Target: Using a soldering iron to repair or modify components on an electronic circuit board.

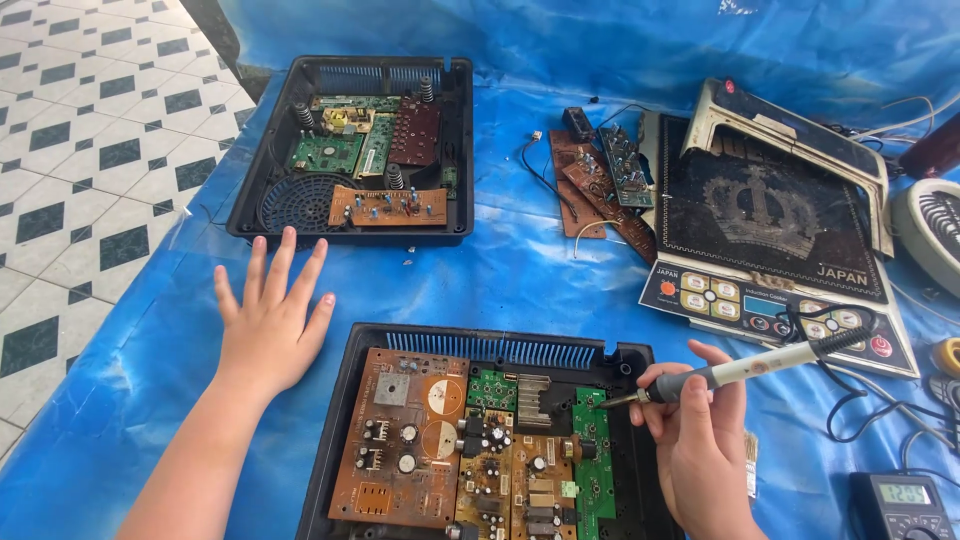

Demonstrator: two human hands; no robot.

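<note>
- A person's right hand (700, 440) grips a soldering iron (745, 370) like a pen, its metal tip resting at the top edge of the narrow green board (592, 455) inside the near black tray (340, 420) of circuit boards.
- The left hand (268, 325) lies flat and empty, fingers spread wide, on the blue plastic sheet (520, 275) just left of that tray, touching none of the electronics.
- Risk, as it appears: the iron's tip sits close to the finned metal heat sink (530, 395) and neighbouring parts, so a small slip of the wrist could probably bridge or scorch them.
- The iron's black cord (850, 395) trails to the right of the near tray across the panel of an opened induction cooker top (765, 225); a snag there could tug the tip off its mark.
- The plastic sheet under everything looks vulnerable to melting should the hot tip drop beyond the tray's rim.
- The right wrist is bent inward from the tray's right edge, thumb and forefinger pinching the grey handle low, near the tip; the forearm enters from the bottom of the frame.
- The left forearm angles in from the lower left, palm down, wrist straight.
- Beyond the near tray sit a second black tray (455, 150) with boards, loose brown boards (600, 180), and, to the right, a multimeter (900, 505).
</note>
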